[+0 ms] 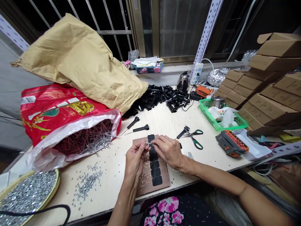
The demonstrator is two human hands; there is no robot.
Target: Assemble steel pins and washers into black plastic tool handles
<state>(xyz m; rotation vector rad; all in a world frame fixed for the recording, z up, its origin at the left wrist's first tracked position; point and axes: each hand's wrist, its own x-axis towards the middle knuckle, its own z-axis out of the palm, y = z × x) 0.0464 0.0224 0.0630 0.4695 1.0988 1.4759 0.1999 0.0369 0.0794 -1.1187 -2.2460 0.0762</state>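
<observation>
My left hand (136, 154) and my right hand (168, 151) meet over a brown board (162, 187), fingertips pinched close together. Between them shows a thin silvery pin (148, 143), gripped by the left fingertips; the right thumb and fingers close on its other end. Whether it carries a small part is too fine to tell. Under the hands, a column of black rounded pads (155, 172) runs down the board. Many tiny pale pieces (145, 175) lie to its left. Beyond the board are slim black parts with metal shafts (141, 128) and green-handled scissors (197, 141).
Left stand a red sack (58, 110) of long screws or nails, a loose pile of washers (88, 182) and a washer-filled basket (57, 182). Black parts (164, 96) are heaped behind. On the right are a green basket (219, 128), a battery pack (231, 143) and cardboard boxes (268, 106).
</observation>
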